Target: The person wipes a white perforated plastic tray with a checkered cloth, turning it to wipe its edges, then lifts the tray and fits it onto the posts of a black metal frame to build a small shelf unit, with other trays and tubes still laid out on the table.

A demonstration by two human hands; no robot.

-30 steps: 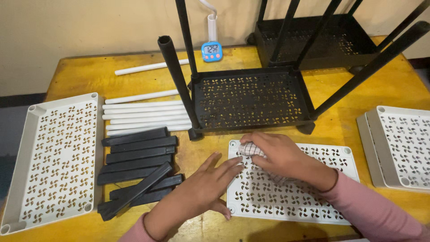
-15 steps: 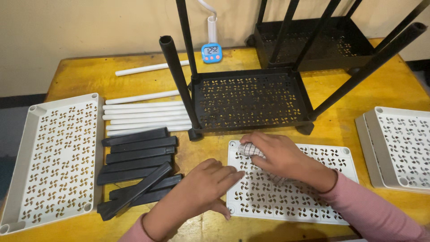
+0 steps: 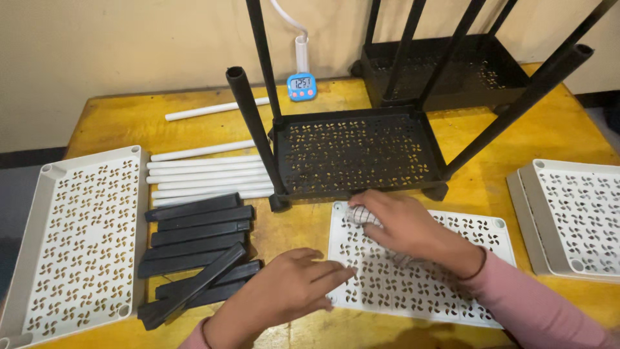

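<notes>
Left hand: left hand (image 3: 287,291) lies flat near the table's front edge, fingers spread and holding nothing, fingertips pressing the left rim of the white perforated tray (image 3: 481,304).
Right hand: right hand (image 3: 403,223) is closed around a checked cloth (image 3: 357,215), pressing it onto the tray's far left corner.
Tray: lies flat on the wooden table (image 3: 116,123), just in front of the black rack.
Step in hand: judging by the pose, wiping the tray surface, with the free palm bracing it against sliding.
Next move calls for: steady downward pressure from the bracing palm, and cloth strokes that reach the rest of the perforated face.
Black bars: black bars (image 3: 197,249) are piled left of the hands, one lying askew across the others.
White tubes: white tubes (image 3: 206,174) lie in a row beyond the bars.
Side trays: large tray (image 3: 71,239) at the left edge, stacked trays (image 3: 568,213) at the right edge.
Black rack: black rack (image 3: 355,155) stands mid-table, legs upward.
Timer: small blue timer (image 3: 301,86) at the far edge.
</notes>
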